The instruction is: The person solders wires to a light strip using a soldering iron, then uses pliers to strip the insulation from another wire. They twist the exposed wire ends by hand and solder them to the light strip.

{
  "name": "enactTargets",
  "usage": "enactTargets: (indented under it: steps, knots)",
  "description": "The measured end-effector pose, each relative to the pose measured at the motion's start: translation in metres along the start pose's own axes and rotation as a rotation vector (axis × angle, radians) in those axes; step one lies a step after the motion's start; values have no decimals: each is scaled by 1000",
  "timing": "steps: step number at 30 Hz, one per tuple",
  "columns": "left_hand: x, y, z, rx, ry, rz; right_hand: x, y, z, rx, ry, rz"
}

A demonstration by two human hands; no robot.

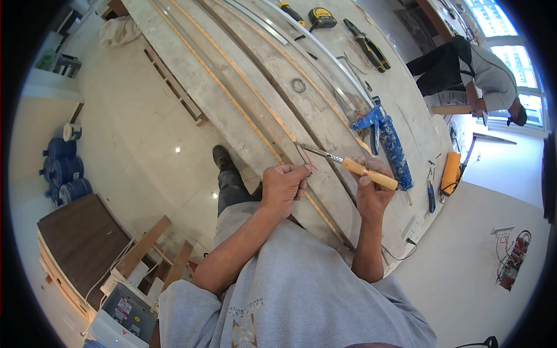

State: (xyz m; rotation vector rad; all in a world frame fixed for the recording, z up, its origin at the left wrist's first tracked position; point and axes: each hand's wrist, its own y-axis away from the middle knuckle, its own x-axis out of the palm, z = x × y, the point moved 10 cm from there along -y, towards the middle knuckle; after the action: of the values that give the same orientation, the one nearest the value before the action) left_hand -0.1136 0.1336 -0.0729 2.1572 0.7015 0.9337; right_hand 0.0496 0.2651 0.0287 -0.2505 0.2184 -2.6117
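Note:
Closed round the wooden handle of a soldering iron is my right hand. The iron's metal tip points left and meets the end of a yellow LED strip on the bench. My left hand pinches thin red and dark wires just below that tip. Several long strips with orange-yellow dots run side by side along the bench boards. Right of my right hand lies a blue caulking gun.
On the worktable lie pliers, a tape measure, a screwdriver, a wire coil, a blue cutter and an orange tool. Another person bends over at the upper right. Blue water bottles stand left.

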Motion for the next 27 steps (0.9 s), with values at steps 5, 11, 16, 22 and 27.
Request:
enactTargets:
  steps: [5,11,16,22,27]
  knots:
    - [0,0,0,-5,-2,-8,0,0,3,-29,6,6]
    - [0,1,0,-8,8,-11,0,0,4,-46,38,25]
    - [0,0,0,4,3,-3,3,0,9,-54,85,38]
    - [0,0,0,-8,7,-14,6,-2,14,-46,77,-1]
    - [0,-1,1,-9,6,-13,5,1,10,-62,126,67]
